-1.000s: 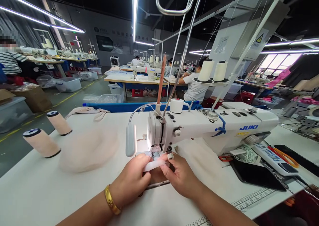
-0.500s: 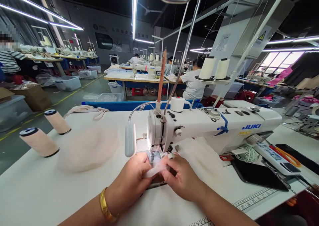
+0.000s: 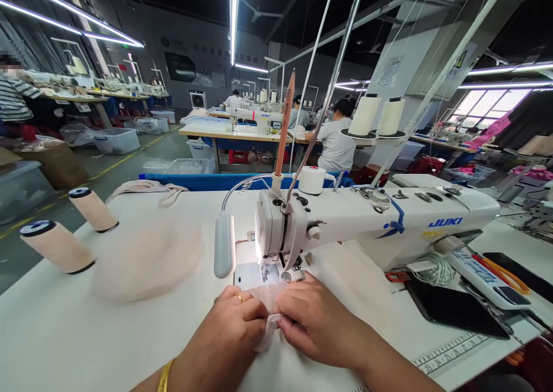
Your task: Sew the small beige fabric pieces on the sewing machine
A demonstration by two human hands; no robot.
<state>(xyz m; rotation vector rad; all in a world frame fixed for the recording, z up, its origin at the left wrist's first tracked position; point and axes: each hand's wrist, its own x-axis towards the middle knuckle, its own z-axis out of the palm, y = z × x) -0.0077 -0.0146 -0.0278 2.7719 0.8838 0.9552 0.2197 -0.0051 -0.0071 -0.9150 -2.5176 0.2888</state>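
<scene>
Between my hands is a piece of thin, sheer pale fabric (image 3: 271, 323), just in front of the needle area of a white sewing machine (image 3: 345, 219). My left hand (image 3: 228, 328), with a ring and a gold bracelet, pinches its left side. The right side is gripped by the closed fingers of my right hand (image 3: 317, 317). The machine's small lamp (image 3: 223, 245) lights the needle plate. More sheer beige fabric (image 3: 147, 259) lies on the table to the left, and another pale piece (image 3: 345, 271) lies under the machine arm.
Two thread cones (image 3: 58, 247) stand at the left. A black phone (image 3: 453, 305), a cord bundle (image 3: 434, 269) and orange-handled scissors (image 3: 507, 274) lie at the right. A printed ruler (image 3: 451, 351) runs along the front right edge. People sit at machines farther back.
Both hands have moved toward me, away from the needle, with the fabric. More of the needle plate shows. The view has shifted slightly.
</scene>
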